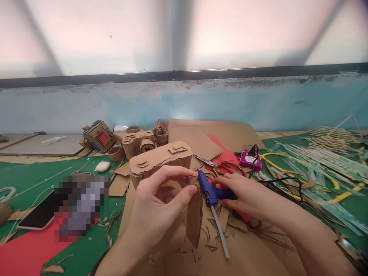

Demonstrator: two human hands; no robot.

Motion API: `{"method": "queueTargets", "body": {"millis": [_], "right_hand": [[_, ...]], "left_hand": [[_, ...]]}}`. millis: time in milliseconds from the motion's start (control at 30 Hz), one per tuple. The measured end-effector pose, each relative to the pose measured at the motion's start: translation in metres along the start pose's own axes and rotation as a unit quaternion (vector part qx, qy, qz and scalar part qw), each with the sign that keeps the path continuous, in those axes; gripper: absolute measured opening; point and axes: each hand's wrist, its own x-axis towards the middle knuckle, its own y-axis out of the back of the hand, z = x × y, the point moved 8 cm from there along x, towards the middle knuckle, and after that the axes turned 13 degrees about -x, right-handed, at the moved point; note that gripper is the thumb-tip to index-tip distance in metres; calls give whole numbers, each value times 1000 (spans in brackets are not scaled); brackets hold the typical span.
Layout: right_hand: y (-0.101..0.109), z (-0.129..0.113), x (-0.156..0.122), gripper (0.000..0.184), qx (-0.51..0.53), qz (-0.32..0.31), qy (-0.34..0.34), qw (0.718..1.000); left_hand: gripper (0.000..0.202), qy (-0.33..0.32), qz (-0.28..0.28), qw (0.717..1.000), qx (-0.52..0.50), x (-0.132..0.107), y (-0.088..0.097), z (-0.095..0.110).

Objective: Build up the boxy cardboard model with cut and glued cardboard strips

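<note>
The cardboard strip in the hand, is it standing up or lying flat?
Standing up. The left hand pinches the top of the cardboard strip, which hangs on edge beside the blue glue gun in the right hand.

Cardboard cameras (135, 142) block behind; green mat (34, 172) lies open left.

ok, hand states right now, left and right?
Left hand: closed, pinching a cardboard strip.
Right hand: closed on the blue glue gun, nozzle at the strip's top.
</note>
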Motion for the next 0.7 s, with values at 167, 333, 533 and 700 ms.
{"method": "queueTargets", "body": {"millis": [167,333,533,700], "right_hand": [[4,-4,-1,46,49,-26,9,998],[33,6,-12,50,201,19,26,979],[55,32,-29,61,422,132,-89,892],[56,22,-29,47,586,195,-73,783]], "left_hand": [[18,-14,11,1000,-7,-2,4,2],[16,-7,22,1000,-19,-3,9,-1],[17,-15,42,999,-20,-4,15,0],[14,-7,48,999,-24,-3,15,-1]]}}
